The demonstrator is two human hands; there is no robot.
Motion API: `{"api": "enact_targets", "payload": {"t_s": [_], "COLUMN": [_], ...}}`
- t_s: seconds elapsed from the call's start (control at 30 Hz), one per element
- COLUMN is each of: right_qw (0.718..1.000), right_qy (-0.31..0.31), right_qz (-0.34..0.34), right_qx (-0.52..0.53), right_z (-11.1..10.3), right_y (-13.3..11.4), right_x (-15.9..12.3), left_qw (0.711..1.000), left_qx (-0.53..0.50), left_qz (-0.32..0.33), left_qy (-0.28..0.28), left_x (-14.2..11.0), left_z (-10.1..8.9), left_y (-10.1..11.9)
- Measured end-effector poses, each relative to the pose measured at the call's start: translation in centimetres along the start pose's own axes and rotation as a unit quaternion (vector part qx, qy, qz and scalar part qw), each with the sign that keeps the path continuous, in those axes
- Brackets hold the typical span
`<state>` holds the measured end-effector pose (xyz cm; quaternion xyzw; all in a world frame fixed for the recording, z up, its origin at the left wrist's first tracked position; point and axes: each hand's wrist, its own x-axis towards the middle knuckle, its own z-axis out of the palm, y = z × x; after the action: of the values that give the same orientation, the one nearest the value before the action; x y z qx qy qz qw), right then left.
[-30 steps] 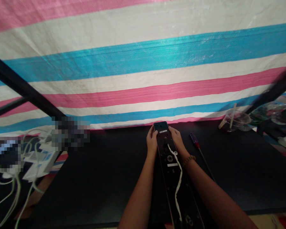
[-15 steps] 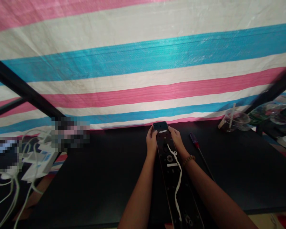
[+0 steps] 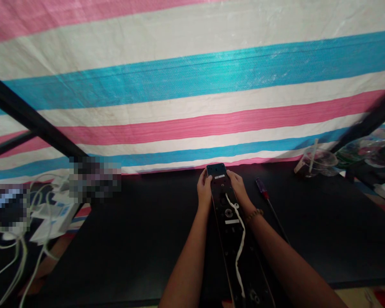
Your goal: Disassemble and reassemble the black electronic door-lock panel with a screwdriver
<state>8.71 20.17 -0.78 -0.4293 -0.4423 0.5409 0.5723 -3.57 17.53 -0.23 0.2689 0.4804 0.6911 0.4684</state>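
Observation:
A long, narrow black panel point(image 3: 234, 239) lies lengthwise on the black table point(image 3: 141, 239), reaching from the near edge to the far side. A white cable point(image 3: 240, 244) runs along its top face. My left hand point(image 3: 204, 190) grips the panel's far end from the left side, fingers curled on its edge. My right hand point(image 3: 239, 188) holds the same end from the right, a bead bracelet on that wrist.
A screwdriver point(image 3: 265, 196) with a purple handle lies just right of my right hand. A clear plastic cup point(image 3: 314, 164) with a stick in it stands at the far right. White cables and boxes point(image 3: 48, 218) crowd the left. A striped tarp point(image 3: 192, 85) hangs behind the table.

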Motion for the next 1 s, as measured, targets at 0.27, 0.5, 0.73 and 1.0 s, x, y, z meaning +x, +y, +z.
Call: {"api": "enact_targets", "payload": {"t_s": [0.27,0.5,0.73,1.0], "right_qw": [1.000,1.000,1.000,1.000], "right_qy": [-0.002,-0.004,-0.004,-0.008], "right_qz": [-0.002,-0.001,-0.001,0.002], "right_qx": [0.006,0.000,-0.007,-0.001], "right_z": [-0.03,-0.03,0.11,0.13], "right_y": [0.22,0.07,-0.24,-0.31], "right_x": [0.08,-0.01,-0.13,-0.19], "left_qw": [1.000,1.000,1.000,1.000], "left_qx": [-0.007,0.006,-0.001,0.002], "left_qz": [-0.004,-0.009,0.001,-0.001], "left_qy": [-0.001,0.001,-0.001,-0.001], "left_x": [-0.15,-0.32,-0.16,-0.12], "left_z": [0.12,0.22,0.17,0.15], "left_y": [0.14,0.45,0.22,0.22]}}
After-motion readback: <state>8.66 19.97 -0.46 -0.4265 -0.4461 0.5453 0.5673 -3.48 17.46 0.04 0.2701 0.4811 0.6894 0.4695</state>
